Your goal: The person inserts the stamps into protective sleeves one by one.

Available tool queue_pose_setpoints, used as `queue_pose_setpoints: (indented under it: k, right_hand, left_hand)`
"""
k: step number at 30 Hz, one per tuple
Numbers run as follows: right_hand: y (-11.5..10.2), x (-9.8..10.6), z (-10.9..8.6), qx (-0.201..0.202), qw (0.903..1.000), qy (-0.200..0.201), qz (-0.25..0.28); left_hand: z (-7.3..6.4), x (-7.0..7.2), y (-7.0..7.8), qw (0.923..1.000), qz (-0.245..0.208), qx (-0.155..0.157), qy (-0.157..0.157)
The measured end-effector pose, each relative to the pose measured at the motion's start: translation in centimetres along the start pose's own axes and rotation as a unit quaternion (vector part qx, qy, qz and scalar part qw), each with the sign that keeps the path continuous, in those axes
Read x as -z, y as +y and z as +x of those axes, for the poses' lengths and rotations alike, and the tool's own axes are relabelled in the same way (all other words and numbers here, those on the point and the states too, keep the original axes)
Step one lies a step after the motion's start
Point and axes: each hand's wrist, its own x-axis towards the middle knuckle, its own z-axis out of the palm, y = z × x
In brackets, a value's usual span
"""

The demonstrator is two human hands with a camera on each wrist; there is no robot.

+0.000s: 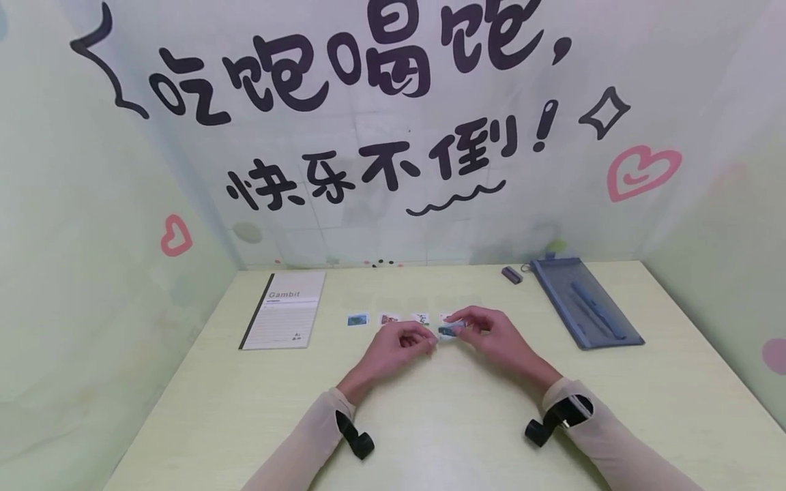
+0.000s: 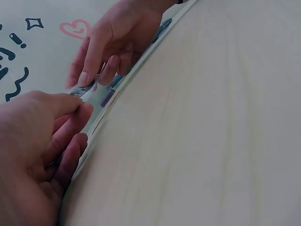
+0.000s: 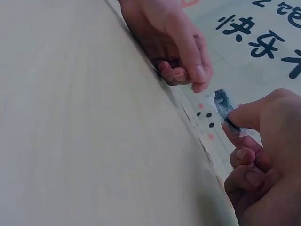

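Note:
My right hand [image 1: 497, 337] pinches a small blue stamp-like picture in clear film [image 3: 222, 101] between thumb and index finger, raised above the table. From the other side comes my left hand [image 1: 396, 348], its thumb and index fingertips together at the film's near edge and seeming to pinch it; its other fingers are curled. Behind the hands lies a row of small white-bordered pictures: a blue one [image 1: 358, 320], a reddish one [image 1: 389, 318] and a mostly white one [image 1: 421, 318]. Another white piece [image 1: 445, 317] is partly hidden by the right hand.
A notebook [image 1: 284, 314] marked "Gambit" lies at the table's left. At the right is a blue zip pouch [image 1: 586, 303] with pens inside. Beside its zip end sits a small dark purple block [image 1: 512, 275]. A printed wall sheet [image 1: 368, 232] stands behind the table.

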Motion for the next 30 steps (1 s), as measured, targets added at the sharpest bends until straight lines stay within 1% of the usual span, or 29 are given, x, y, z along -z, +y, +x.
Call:
queue_pose_setpoints:
  k: [4, 7, 10, 13, 16, 19, 22, 24, 26, 28, 29, 30]
  right_hand:
    - [0.6, 2.8, 0.4, -0.025, 0.9987, 0.036, -0.025]
    - [1.4, 4.8, 0.5, -0.04, 0.9964, 0.051, -0.055]
    - [1.9, 6.5, 0.5, -0.05, 0.9935, 0.052, -0.088]
    - [2.2, 7.5, 0.3, -0.066, 0.99, 0.038, -0.119]
    - [2.5, 7.9, 0.3, -0.069, 0.9865, 0.024, -0.146]
    - [3.0, 8.0, 0.5, -0.058, 0.9837, 0.023, -0.169]
    - [3.4, 7.9, 0.6, -0.046, 0.9805, 0.029, -0.189]
    - [3.5, 7.9, 0.6, -0.046, 0.9781, 0.034, -0.2]
    - [3.5, 7.8, 0.6, -0.046, 0.9763, 0.036, -0.208]
    - [3.5, 7.8, 0.7, -0.051, 0.9752, 0.038, -0.212]
    - [3.5, 7.8, 0.7, -0.056, 0.9749, 0.04, -0.212]
    - [3.5, 7.8, 0.7, -0.059, 0.9746, 0.042, -0.212]
  left_hand:
    - [0.7, -0.5, 0.6, 1.0, 0.001, 0.001, 0.005]
    - [1.5, -1.1, 1.4, 0.9998, 0.014, -0.004, 0.012]
    - [2.7, -1.8, 2.6, 0.9981, 0.057, -0.015, 0.016]
    - [4.3, -2.6, 3.6, 0.9919, 0.123, -0.026, 0.02]
    - [6.0, -3.4, 3.9, 0.9817, 0.187, -0.023, 0.023]
    - [7.1, -4.5, 3.9, 0.9692, 0.245, -0.013, 0.025]
    - [8.0, -5.5, 4.3, 0.95, 0.311, -0.007, 0.028]
    - [8.3, -6.0, 4.7, 0.9369, 0.349, -0.001, 0.027]
    - [8.6, -6.4, 5.2, 0.926, 0.377, 0.009, 0.024]
    - [8.8, -6.6, 5.7, 0.9184, 0.395, 0.02, 0.018]
    - [8.9, -6.7, 5.9, 0.9161, 0.4, 0.027, 0.014]
    - [9.0, -6.7, 6.2, 0.9157, 0.4, 0.032, 0.011]
